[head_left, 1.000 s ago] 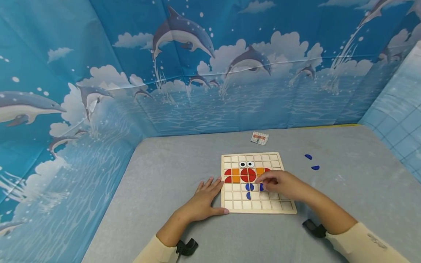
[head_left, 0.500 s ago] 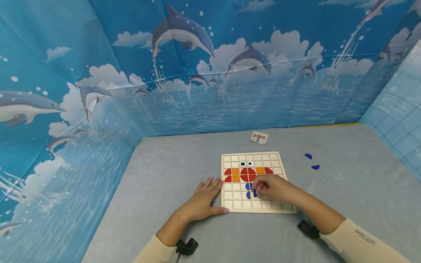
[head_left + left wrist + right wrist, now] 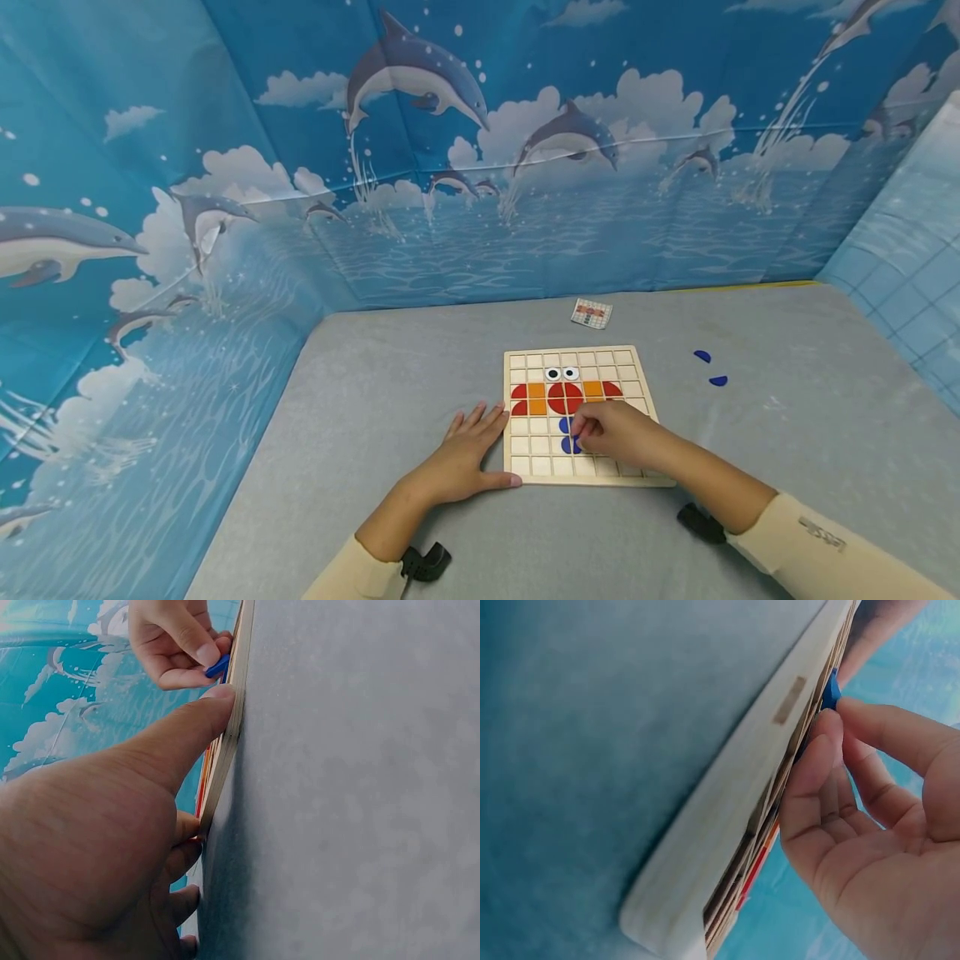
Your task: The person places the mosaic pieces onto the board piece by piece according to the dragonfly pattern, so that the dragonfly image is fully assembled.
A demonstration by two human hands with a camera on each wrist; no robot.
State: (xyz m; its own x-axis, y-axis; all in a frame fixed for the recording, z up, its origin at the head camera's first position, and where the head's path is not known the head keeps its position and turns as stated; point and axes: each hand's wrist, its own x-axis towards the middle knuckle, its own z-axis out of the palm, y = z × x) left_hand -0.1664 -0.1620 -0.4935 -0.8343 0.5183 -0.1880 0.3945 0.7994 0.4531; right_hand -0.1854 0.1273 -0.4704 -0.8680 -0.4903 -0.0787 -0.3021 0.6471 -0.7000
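Observation:
A wooden grid board lies on the table, carrying red, orange, and blue flat pieces and two eye pieces. My left hand rests at its near left corner, fingers spread along the left side and thumb on the front edge. Over the board's lower middle, my right hand pinches a blue half-circle piece between thumb and fingers. In the head view those fingers partly cover the blue pieces. A blue half-circle shows just left of the fingertips. The right wrist view shows the board edge-on.
Two loose blue half-circle pieces lie on the grey table right of the board. A small printed pattern card sits behind it. Dolphin-printed sheeting stands along the back and sides.
My right hand has moved left and slightly toward me with the blue half-circle, over to the other blue pieces, then barely shifts. The left hand has stayed in place.

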